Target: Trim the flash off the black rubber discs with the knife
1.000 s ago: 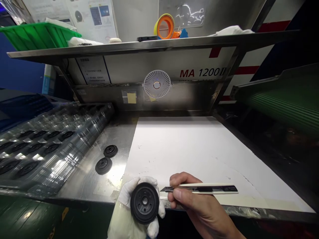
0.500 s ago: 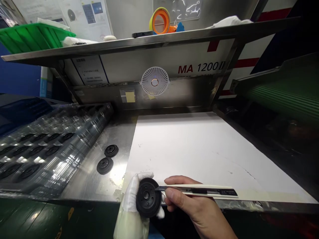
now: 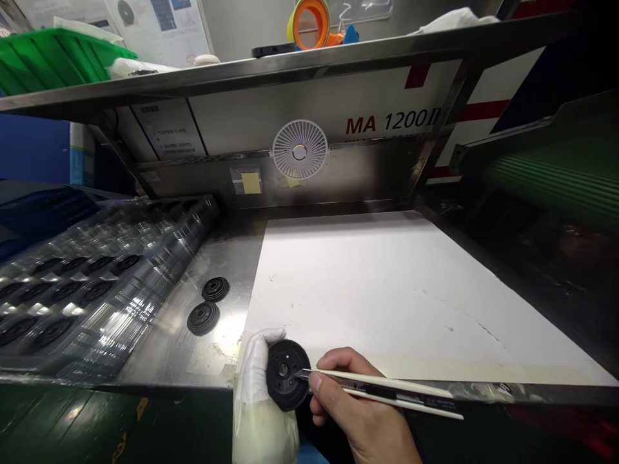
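In a white glove, my left hand [image 3: 255, 367] grips a round black grooved wheel [image 3: 280, 396], its flat face with a centre hole turned up toward me. My bare right hand [image 3: 345, 396] is closed around a white-cased utility knife [image 3: 401, 388]. The blade tip lies over the wheel's face, close to the centre hole; whether it touches I cannot tell. Two similar black wheels, a farther one [image 3: 215, 289] and a nearer one [image 3: 203, 318], lie on the metal bench to the left. The left fingers behind the wheel are hidden.
Stacked clear plastic trays [image 3: 97, 277] with several black wheels fill the left side. A white sheet [image 3: 377, 277] covers much of the metal bench [image 3: 164, 351]. A small fan [image 3: 300, 149] is at the back, below a shelf [image 3: 232, 72] bearing a green bin [image 3: 58, 61] and tape [image 3: 310, 24].
The knife has tilted, its rear end dropping, and its blade tip has shifted from the wheel's rim toward its centre. The wheel has turned slightly in my left hand.
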{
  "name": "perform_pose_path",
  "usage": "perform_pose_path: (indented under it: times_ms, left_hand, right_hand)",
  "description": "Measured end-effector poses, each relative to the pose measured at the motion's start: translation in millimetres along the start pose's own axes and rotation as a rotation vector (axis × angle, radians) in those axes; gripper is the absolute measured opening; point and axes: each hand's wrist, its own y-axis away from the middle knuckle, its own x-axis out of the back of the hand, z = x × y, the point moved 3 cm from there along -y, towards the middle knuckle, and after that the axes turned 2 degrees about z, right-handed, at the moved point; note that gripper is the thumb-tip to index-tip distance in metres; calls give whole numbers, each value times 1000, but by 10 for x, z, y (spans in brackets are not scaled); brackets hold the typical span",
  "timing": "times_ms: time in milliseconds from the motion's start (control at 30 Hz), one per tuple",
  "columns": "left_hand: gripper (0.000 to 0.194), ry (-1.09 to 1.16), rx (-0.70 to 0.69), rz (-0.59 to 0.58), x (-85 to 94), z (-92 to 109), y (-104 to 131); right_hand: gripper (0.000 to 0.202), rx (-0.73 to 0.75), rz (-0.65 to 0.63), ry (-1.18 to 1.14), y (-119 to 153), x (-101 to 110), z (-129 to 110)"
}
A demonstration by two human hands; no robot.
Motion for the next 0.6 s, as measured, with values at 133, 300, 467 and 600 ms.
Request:
perform_pose_path:
  times_ms: [133,300,467,600]
  left_hand:
    - [29,-104,-112,77,-107,-91,26]
    - [30,-198,-208,168,-125,-173,49]
    - [30,-246,-263,189,-110,-171,63]
    - [27,-257,-297,152,-105,-115,46]
  right_hand:
    - [30,5,7,0,-6,-31,-11]
    - [30,13,35,-7,-9,-48,-12]
    - [30,14,56,-29,-13,-67,13]
    - [31,8,70,-63,-31,-69,43]
